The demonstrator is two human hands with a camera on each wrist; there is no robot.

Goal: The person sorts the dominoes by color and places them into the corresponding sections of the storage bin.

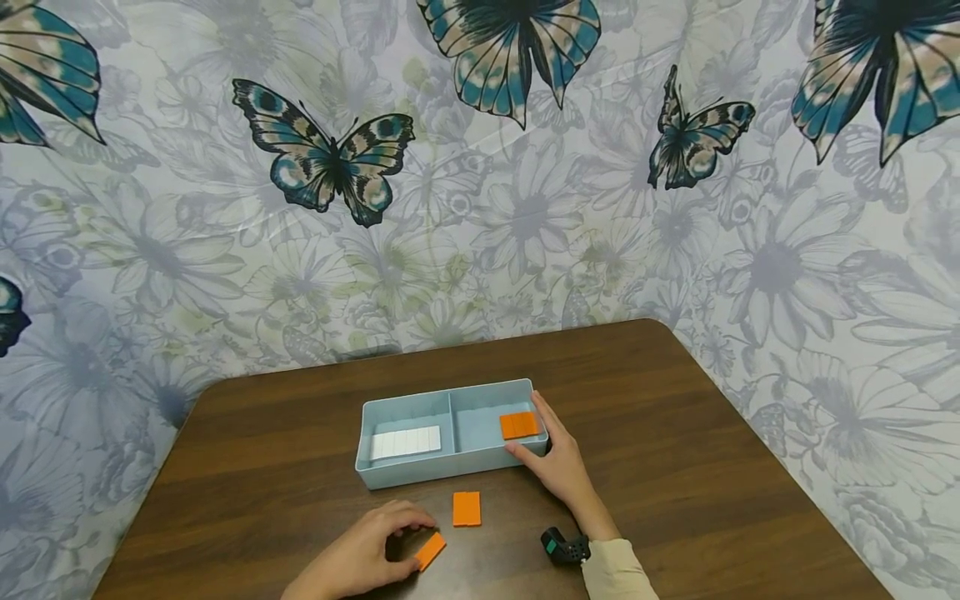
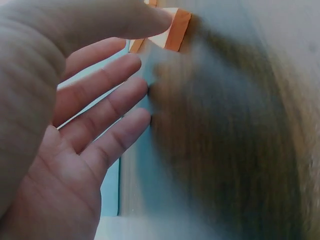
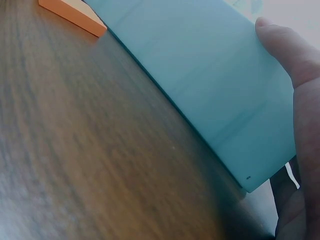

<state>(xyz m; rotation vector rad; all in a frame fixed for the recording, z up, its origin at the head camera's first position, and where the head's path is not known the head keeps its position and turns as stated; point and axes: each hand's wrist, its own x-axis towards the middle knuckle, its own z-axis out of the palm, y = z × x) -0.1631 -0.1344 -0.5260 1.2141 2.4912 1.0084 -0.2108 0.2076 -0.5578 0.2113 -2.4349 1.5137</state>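
Note:
A light blue two-compartment box [image 1: 452, 400] stands on the table. Its right end is held by my right hand [image 1: 558, 467], thumb at the front wall and fingers along the end. In the right wrist view the thumb overlaps the box's long wall [image 3: 200, 80]. My left hand [image 1: 367, 546] is low over the table in front of the box. Its thumb touches a tilted orange tile [image 1: 431, 551], while in the left wrist view the fingers [image 2: 115, 97] reach out loosely, apart from that tile [image 2: 178, 31]. Another orange tile or small stack [image 1: 467, 509] lies between the hands.
White tiles [image 1: 406, 442] lie in a row in the box's left compartment, and several orange tiles [image 1: 519, 426] sit in the right one. A black device [image 1: 564, 547] is on the right wrist. Behind the brown table [image 1: 675, 467] hangs a butterfly-patterned cloth [image 1: 525, 250].

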